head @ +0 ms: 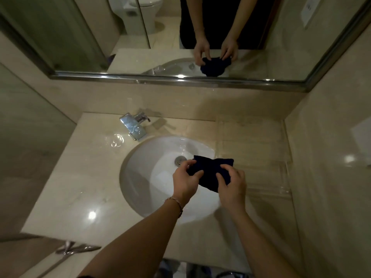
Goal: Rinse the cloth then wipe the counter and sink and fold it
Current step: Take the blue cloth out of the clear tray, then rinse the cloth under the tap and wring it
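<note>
**Dark blue cloth held over the sink in both hands**

Dark blue and bunched, the cloth (pixel 212 171) is hanging over the right half of the white sink (pixel 144 177), just right of the drain (pixel 180 159), and you are holding it clear of the bowl with both hands. Your left hand (pixel 185 181) is pinching its left edge, thumb and fingers curling round the fabric. Your right hand (pixel 232 184) is gripping its right side, fingers bending over the top and thumb pressing in from the near side. Part of the cloth is spreading flat beyond your fingers toward the far rim of the sink, and a lower corner is drooping between your two hands.

A thin bracelet (pixel 176 203) is sitting on your left wrist. The chrome tap (pixel 133 125) is standing at the back left of the beige counter (pixel 76 187), its spout pointing toward the bowl. The counter around the tap is shining wet, with ripples of water near the spout and streaks to the right of the sink. The mirror (pixel 200 37) above is reflecting your two hands and the cloth.
</note>
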